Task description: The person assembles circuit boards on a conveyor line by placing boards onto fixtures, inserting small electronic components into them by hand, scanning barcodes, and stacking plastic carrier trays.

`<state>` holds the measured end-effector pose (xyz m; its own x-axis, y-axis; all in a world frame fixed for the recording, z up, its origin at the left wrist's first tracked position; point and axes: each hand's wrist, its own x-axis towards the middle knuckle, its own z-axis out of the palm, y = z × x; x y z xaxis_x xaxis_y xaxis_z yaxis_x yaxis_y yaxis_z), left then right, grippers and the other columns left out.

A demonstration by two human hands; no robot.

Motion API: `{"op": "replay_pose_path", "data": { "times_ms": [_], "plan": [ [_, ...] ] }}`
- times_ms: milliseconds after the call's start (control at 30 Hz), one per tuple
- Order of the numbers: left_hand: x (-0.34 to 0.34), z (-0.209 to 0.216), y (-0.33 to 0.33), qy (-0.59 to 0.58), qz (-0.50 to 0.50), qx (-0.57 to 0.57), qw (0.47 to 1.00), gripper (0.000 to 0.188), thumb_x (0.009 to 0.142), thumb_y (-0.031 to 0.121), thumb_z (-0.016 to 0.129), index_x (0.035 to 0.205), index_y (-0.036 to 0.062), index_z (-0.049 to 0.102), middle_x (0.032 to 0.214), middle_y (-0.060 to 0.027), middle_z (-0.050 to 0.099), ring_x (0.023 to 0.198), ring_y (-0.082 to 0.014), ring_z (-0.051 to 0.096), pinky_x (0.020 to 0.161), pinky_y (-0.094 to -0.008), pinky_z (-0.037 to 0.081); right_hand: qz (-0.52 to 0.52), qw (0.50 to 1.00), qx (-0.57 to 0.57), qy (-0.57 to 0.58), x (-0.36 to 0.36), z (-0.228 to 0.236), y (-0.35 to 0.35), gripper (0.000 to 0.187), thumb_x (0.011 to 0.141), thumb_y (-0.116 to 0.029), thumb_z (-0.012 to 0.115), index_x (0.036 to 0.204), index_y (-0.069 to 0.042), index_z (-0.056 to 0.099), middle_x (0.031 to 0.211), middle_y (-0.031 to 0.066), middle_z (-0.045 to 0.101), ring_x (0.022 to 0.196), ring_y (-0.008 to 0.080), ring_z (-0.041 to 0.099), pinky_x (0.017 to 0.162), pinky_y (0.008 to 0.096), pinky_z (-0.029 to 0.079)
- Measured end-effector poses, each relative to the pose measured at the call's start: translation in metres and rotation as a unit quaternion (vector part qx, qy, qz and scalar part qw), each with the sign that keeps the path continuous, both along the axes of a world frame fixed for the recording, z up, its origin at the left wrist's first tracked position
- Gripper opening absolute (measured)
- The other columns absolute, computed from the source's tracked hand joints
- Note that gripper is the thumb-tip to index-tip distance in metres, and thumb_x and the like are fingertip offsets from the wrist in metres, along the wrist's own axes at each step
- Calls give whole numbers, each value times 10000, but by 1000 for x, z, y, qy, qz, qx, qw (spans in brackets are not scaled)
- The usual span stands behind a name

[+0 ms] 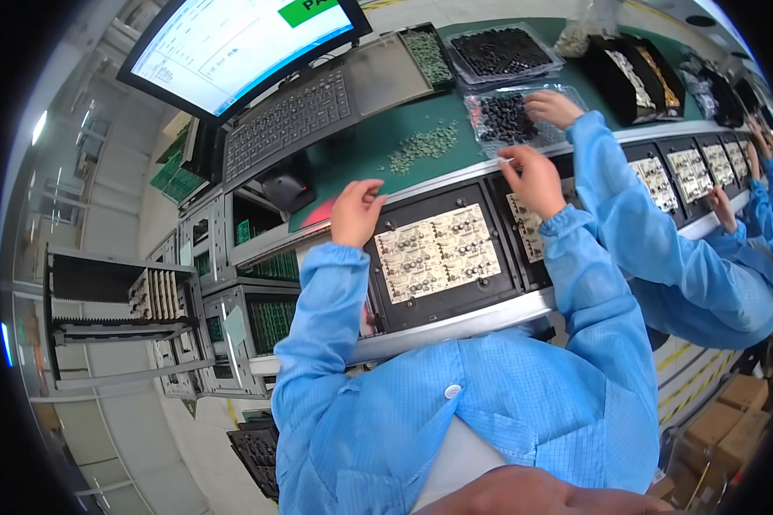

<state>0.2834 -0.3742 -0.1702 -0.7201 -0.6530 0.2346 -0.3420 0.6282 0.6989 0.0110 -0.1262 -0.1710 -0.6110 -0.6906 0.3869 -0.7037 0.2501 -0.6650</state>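
Just right of the left hand (356, 215), a pale panel of circuit boards (438, 253) is seated flat in a black carrier (455, 300), probably so that it is kept from sliding while it is handled. The left fingers (371, 190) are curled loosely over the carrier's upper left corner. Whether anything small is pinched between them cannot be told. The right hand (534, 178) is lowered palm-down, its fingers (514, 163) bent to the top edge of a second panel (524, 227) in the next carrier. Contact looks likely, but a held part cannot be made out. Beyond the right fingers, on the green tabletop (361, 154), a clear tray of dark parts (507, 116) is kept within a short reach, and a co-worker's hand (551, 107) in a blue sleeve is rested on it. Up and between the two hands, a loose heap of small grey-green pieces (425, 146) is spread thin, seemingly for easy picking. Farther beyond the left fingers, a keyboard (292, 116) and a monitor (232, 43) are set back, clear of the carriers.
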Motion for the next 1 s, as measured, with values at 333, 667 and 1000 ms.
{"op": "replay_pose_path", "data": {
  "times_ms": [333, 667, 1000],
  "plan": [
    [-79, -31, -36, -36, -4, -128, 991, 210, 851, 214, 848, 1011, 116, 752, 933, -84, 659, 775, -263, 667, 723, -394, 556, 47, 971, 137, 192, -51, -27, -80, 217, 928, -172, 713, 1144, -162, 719, 1049, 95, 683, 994, 342, 707, 831, 484, 583],
    [-83, -32, -45, 69, 39, 181, 980, 193, 969, 140, 763, 1117, 21, 726, 994, -68, 743, 780, -148, 693, 714, -307, 573, -5, 980, 163, 117, -60, -28, -71, 172, 976, -203, 682, 1011, -37, 652, 1001, 180, 684, 907, 392, 714, 779, 510, 577],
    [-64, -40, -98, 260, -2, 730, 632, 262, 1056, 81, 634, 1311, 21, 639, 982, -56, 661, 933, -184, 645, 856, -294, 566, 152, 582, -206, -772, -51, -10, -23, 192, 1115, -205, 568, 1147, -26, 632, 1080, 47, 672, 930, 130, 666, 852, 250, 594]
  ]
}}
